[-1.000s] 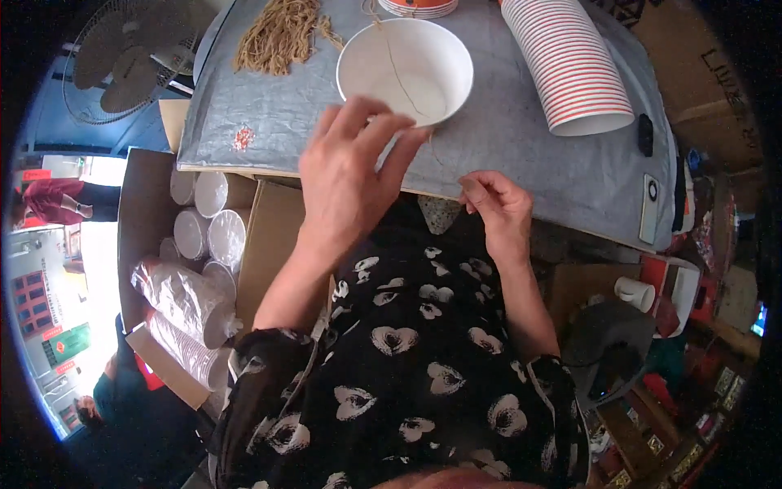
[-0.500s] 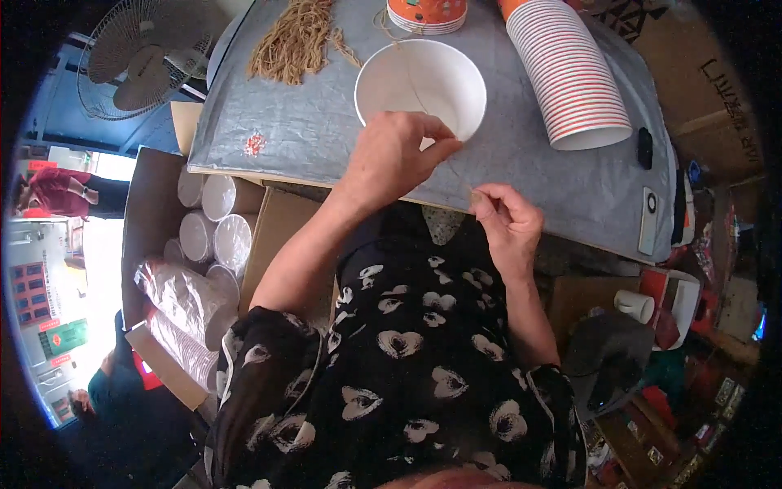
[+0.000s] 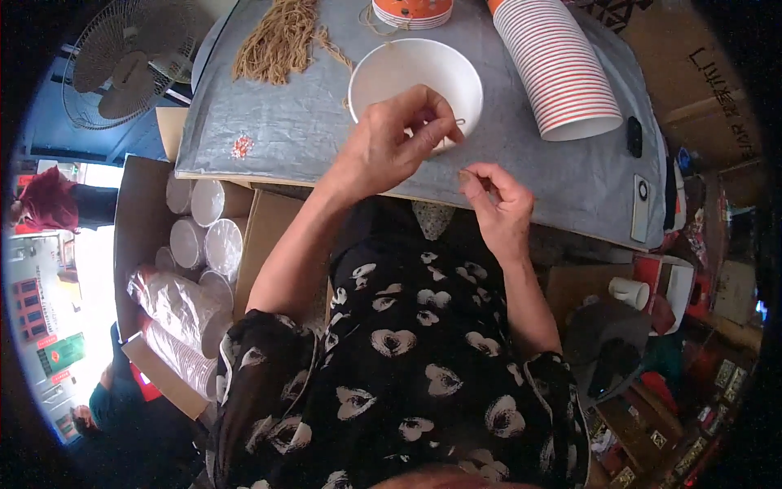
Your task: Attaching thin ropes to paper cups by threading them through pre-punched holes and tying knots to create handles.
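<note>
A wide white paper tub (image 3: 379,69) stands on the grey-covered table, its open mouth toward me. My left hand (image 3: 387,147) is over its near rim, thumb and forefinger pinched on a thin piece of twine (image 3: 461,122), whose small bent end shows by the fingertips. Lower and to the right, beyond the table's near edge, my right hand (image 3: 501,208) has its thumb and forefinger together; whatever they hold is too small to make out. A bundle of brown twine (image 3: 279,41) lies at the far left, with a strand trailing toward the tub.
An orange patterned tub (image 3: 413,11) stands behind the white one. To the right lies a long nested stack of tubs (image 3: 562,73), near a black object (image 3: 634,136) and a pale flat device (image 3: 641,210). Red-white bits (image 3: 242,147) lie left. An open carton (image 3: 140,224) holds several wrapped tubs.
My left hand has risen slightly. My right hand has moved a little up and left, and the strand between the hands no longer shows. The whole view has shifted slightly.
</note>
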`<state>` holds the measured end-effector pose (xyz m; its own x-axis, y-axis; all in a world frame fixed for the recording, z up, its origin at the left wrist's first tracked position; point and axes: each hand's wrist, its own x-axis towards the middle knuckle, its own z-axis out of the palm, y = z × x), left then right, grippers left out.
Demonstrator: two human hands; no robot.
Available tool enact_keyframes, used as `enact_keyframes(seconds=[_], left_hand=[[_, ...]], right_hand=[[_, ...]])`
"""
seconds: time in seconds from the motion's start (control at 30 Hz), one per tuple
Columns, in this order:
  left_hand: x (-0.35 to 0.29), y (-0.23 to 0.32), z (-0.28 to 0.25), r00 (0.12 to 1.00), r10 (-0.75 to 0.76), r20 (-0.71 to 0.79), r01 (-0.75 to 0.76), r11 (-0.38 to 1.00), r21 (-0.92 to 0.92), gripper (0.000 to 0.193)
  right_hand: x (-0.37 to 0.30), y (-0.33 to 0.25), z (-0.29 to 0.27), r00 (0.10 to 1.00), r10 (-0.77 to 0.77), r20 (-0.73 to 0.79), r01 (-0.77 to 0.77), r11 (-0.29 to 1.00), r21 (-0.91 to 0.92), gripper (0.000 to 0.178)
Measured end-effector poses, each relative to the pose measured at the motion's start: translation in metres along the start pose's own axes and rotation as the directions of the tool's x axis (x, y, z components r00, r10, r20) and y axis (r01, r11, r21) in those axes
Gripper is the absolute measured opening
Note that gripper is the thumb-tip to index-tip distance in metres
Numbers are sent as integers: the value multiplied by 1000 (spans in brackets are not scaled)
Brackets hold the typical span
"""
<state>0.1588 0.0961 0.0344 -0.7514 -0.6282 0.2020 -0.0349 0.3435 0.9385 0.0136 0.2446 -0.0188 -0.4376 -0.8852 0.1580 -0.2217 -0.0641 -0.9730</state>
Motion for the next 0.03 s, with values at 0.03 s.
enact_keyframes(seconds=[0.03], left_hand=[[-1,-1,0,995,-47,89,60,988,-143,19]], right_hand=[[1,2,2,1000,-4,-2,4,1000,-23,8]])
